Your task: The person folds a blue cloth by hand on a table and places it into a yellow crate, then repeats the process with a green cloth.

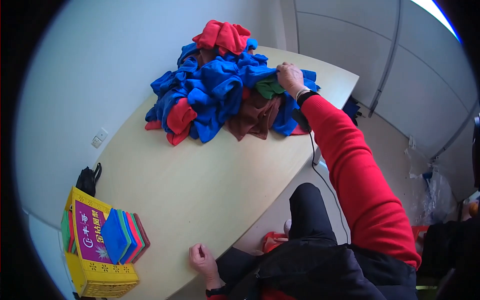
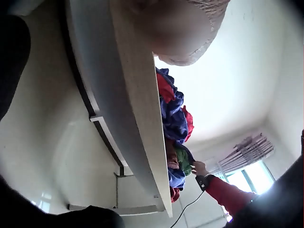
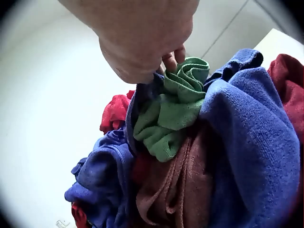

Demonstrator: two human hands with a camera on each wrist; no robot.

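A heap of crumpled towels in blue, red, brown and green lies at the far end of the table. My right hand (image 1: 290, 77) is at the heap's right side, pinching the edge of a blue towel (image 1: 257, 70). Just under that hand sits a bunched green towel (image 3: 175, 111), with a brown towel (image 3: 178, 190) below it. Another blue towel (image 3: 251, 137) drapes beside them in the right wrist view. My left hand (image 1: 204, 262) rests at the table's near edge, fingers loosely curled, holding nothing; it is blurred in the left wrist view.
A yellow basket (image 1: 107, 275) stands at the table's left, with folded towels (image 1: 117, 237) in several colours upright in it. Behind it is a black pouch (image 1: 88, 180). A dark cable (image 1: 330, 185) hangs from the right wrist past the table (image 1: 200, 185) edge.
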